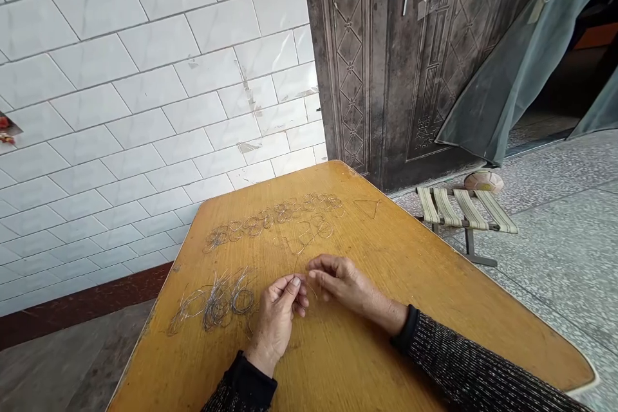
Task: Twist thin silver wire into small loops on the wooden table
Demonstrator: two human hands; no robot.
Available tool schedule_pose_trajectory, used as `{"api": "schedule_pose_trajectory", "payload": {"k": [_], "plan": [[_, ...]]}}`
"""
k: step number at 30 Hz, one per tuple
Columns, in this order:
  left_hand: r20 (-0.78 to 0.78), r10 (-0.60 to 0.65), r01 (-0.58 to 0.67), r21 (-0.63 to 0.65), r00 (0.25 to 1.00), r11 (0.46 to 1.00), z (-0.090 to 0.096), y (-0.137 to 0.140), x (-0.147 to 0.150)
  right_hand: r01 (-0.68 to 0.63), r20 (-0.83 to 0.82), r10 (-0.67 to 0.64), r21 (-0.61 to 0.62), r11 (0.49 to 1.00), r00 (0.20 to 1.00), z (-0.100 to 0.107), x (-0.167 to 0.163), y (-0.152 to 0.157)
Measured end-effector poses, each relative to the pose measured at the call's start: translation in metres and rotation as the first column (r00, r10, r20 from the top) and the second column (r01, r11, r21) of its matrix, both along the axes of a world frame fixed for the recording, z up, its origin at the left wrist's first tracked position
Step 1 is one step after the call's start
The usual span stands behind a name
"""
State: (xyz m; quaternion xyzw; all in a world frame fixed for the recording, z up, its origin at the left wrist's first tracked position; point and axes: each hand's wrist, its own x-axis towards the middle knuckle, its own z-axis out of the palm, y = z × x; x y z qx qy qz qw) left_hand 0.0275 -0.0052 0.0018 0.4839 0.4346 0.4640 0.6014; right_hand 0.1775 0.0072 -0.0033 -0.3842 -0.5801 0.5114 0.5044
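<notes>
My left hand pinches a thin wire between thumb and forefinger, above the wooden table. Just right of it, my right hand has its thumb and forefinger curled close together at the same wire; the exact contact is too fine to see. Left of my hands lie bundles of thin wire, looped at one end with loose ends fanned out. Farther back, a row of bent wire loops stretches across the table. A few more wire loops lie just beyond my fingers.
The yellow-brown wooden table has rounded corners and stands by a white tiled wall. A single bent wire lies near its far right edge. Beyond that edge are a folding stool, a ball and a dark carved door.
</notes>
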Motion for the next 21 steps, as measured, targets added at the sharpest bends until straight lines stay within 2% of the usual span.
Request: {"api": "schedule_pose_trajectory", "payload": {"k": [3, 5, 9, 15, 18, 21], "plan": [[0.024, -0.056, 0.057, -0.057, 0.998, 0.997, 0.000, -0.001, -0.001, 0.035, -0.171, -0.045, -0.061, 0.998, 0.984, 0.012, 0.010, 0.002], [0.038, -0.097, 0.101, -0.091, 0.995, 0.991, 0.001, -0.002, -0.001, 0.027, -0.216, -0.031, -0.019, 0.999, 0.976, 0.019, 0.016, 0.001], [0.077, -0.178, 0.188, -0.166, 0.981, 0.968, 0.002, -0.004, -0.002, -0.019, -0.171, 0.031, 0.073, 0.997, 0.985, 0.025, 0.021, -0.004], [0.082, -0.240, 0.252, -0.193, 0.967, 0.948, 0.001, -0.004, -0.004, -0.122, -0.134, 0.133, 0.087, 0.989, 0.982, 0.025, 0.024, -0.008], [0.032, -0.249, 0.251, -0.161, 0.968, 0.954, 0.000, -0.003, -0.005, -0.095, -0.129, 0.105, 0.077, 0.992, 0.986, 0.026, 0.024, -0.007], [-0.091, -0.251, 0.243, -0.091, 0.964, 0.966, 0.001, -0.001, -0.007, -0.076, -0.106, 0.079, 0.030, 0.997, 0.991, 0.025, 0.024, -0.006]]}}
